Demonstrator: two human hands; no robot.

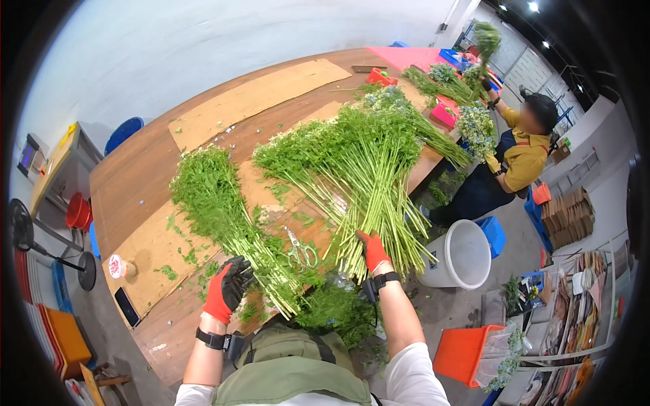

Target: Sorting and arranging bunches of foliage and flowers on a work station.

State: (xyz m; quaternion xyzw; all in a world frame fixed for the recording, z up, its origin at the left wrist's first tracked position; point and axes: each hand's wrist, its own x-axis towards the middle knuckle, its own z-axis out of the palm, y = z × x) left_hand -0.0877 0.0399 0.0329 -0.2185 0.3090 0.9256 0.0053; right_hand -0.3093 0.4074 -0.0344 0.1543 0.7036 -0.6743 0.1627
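My left hand [228, 286], in a red and black work glove, is beside the cut stems of a leafy flower bundle [218, 203] on the table's left part. Its fingers are partly curled and I see nothing held in them. My right hand [375, 252], in a red glove, rests at the lower stems of a large pile of long-stemmed flowers [350, 147]. Its fingertips are partly hidden, so a grip cannot be made out. Between the two heaps lie scissors with pale green handles [303, 252]. Loose green leaves [335, 309] heap up at the table edge before me.
The wooden table [132, 172] bears cardboard sheets [259, 99], a phone [127, 307] and a lidded cup [121, 267]. A white bin [459, 256] stands at the right. Beyond it, a co-worker [523, 147] holds up flowers. An orange crate [459, 352] is at lower right.
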